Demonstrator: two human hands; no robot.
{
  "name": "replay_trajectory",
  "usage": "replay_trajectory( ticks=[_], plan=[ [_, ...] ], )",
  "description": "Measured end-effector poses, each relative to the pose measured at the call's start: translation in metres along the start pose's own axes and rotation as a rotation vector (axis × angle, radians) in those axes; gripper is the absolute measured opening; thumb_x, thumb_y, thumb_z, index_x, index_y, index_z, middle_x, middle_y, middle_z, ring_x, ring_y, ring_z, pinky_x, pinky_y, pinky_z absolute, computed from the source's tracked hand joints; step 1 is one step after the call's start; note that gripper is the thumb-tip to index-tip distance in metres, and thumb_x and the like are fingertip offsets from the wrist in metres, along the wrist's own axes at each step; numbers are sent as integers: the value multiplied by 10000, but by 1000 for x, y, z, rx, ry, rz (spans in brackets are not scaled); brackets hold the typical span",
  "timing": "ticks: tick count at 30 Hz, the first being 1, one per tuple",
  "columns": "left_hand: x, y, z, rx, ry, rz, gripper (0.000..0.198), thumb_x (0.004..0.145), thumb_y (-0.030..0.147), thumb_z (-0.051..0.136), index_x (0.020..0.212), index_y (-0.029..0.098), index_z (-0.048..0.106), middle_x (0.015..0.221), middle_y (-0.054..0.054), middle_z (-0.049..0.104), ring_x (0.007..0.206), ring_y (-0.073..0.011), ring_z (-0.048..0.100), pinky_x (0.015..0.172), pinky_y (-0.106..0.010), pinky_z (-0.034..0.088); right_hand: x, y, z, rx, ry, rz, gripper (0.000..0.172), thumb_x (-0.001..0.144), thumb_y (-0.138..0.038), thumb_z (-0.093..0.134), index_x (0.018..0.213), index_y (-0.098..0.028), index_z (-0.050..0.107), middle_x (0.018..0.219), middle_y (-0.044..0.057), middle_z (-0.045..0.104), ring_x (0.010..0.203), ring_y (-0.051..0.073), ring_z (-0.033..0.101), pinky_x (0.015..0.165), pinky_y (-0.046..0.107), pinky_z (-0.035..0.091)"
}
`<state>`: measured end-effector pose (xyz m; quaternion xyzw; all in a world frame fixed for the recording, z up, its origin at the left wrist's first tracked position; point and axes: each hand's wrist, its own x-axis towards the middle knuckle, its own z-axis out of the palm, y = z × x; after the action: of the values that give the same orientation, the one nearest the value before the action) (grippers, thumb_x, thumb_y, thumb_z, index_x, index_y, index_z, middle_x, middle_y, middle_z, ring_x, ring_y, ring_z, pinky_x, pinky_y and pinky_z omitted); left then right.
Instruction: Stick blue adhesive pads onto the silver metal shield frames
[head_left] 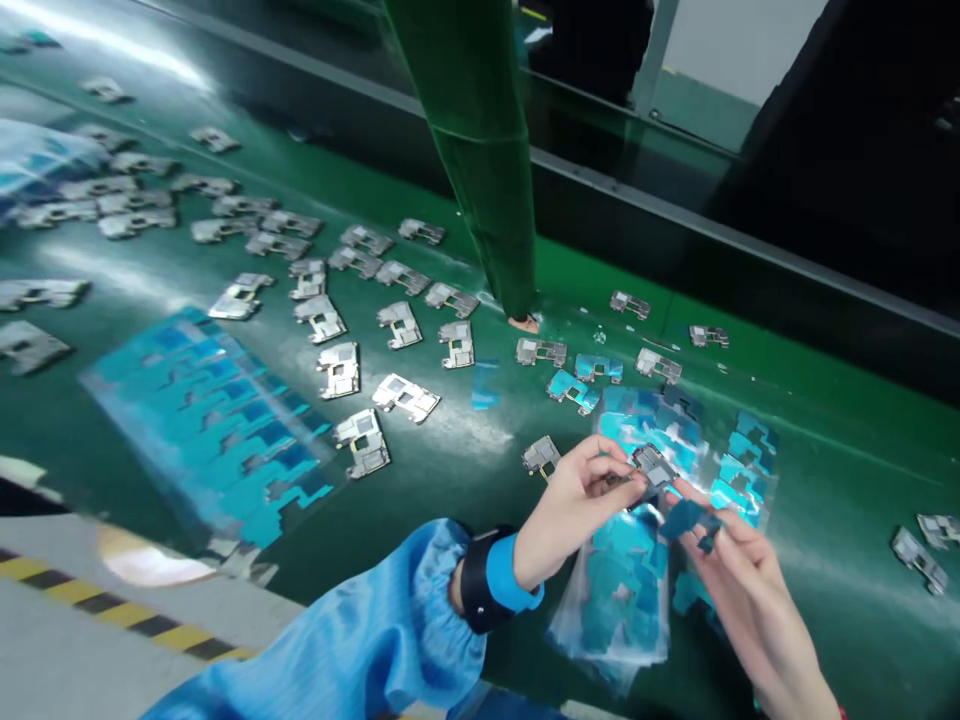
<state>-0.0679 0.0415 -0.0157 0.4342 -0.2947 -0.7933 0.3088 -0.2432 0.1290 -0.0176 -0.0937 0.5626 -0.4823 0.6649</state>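
The left hand [574,495] pinches a small circuit board [654,466] between thumb and fingers, above blue film sheets [626,590] on the near right of the green tabletop [450,490]. Just right of it, the right hand [750,580] grips a cut piece of blue film [682,518]. Loose boards [363,443] spread toward the far left; a larger film sheet [202,420] lies near left.

Yellow-black striped tape [124,611] on grey floor [52,655]
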Motion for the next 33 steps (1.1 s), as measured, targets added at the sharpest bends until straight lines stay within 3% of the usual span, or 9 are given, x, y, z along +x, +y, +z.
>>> replay_trajectory(
  ticks=[4,7,11,14,16,21,25,30,33],
  plan=[
    [-1,-8,2,206,-61,39,497,743,266,664,1153,76,455,815,-35,568,682,-56,497,619,-169,401,1,8,-5,-97,-145,-59,218,765,-322,659,945,-202,685,1410,68,371,1246,181,484,1049,295,448],
    [-3,-8,4,256,-101,86,352,735,238,620,1019,64,507,816,-44,534,690,-76,498,612,-189,420,1,6,-2,-112,-168,-66,176,777,-319,645,885,-181,673,1400,69,387,1269,177,464,1053,274,440],
    [-5,0,5,279,-85,46,232,710,236,628,808,64,506,752,-28,504,642,-53,441,574,-178,367,4,2,-1,-104,-53,-75,224,720,-338,702,862,-167,673,1322,73,472,1196,169,523,982,223,489],
    [-4,4,4,297,-25,-1,238,737,273,620,801,71,512,773,-50,557,658,-77,494,585,-194,366,8,3,-6,-72,144,-102,310,621,-349,776,844,-166,661,992,62,611,879,114,625,796,197,553],
    [-3,4,2,290,6,0,250,756,301,614,819,78,519,793,-66,585,708,-111,547,623,-209,395,10,5,-11,-87,260,-153,383,553,-344,814,842,-154,649,786,44,596,700,88,598,677,191,551],
    [-4,4,-1,237,28,4,370,793,324,602,1062,74,562,724,-53,609,658,-109,548,651,-235,440,9,6,-15,-322,448,-426,501,524,-340,827,932,-127,628,836,76,616,714,112,609,629,178,531],
    [-5,7,-1,172,27,18,402,811,283,596,1151,71,572,678,-20,583,662,-88,543,681,-211,454,7,2,-12,-421,514,-517,491,552,-347,814,933,-109,615,771,73,602,670,97,596,593,150,499],
    [-7,8,-1,109,18,-81,382,860,272,537,1202,105,571,908,-49,613,832,-95,587,776,-197,493,11,-10,-4,-144,452,-395,511,500,-368,834,877,-113,600,739,38,570,646,95,592,611,180,525],
    [-8,7,-1,81,-22,-75,400,867,287,526,1230,120,543,845,-33,587,858,-113,585,837,-254,524,13,-16,-2,-67,450,-373,500,480,-338,845,861,-119,607,785,38,581,674,81,590,666,215,555]
  ],
)
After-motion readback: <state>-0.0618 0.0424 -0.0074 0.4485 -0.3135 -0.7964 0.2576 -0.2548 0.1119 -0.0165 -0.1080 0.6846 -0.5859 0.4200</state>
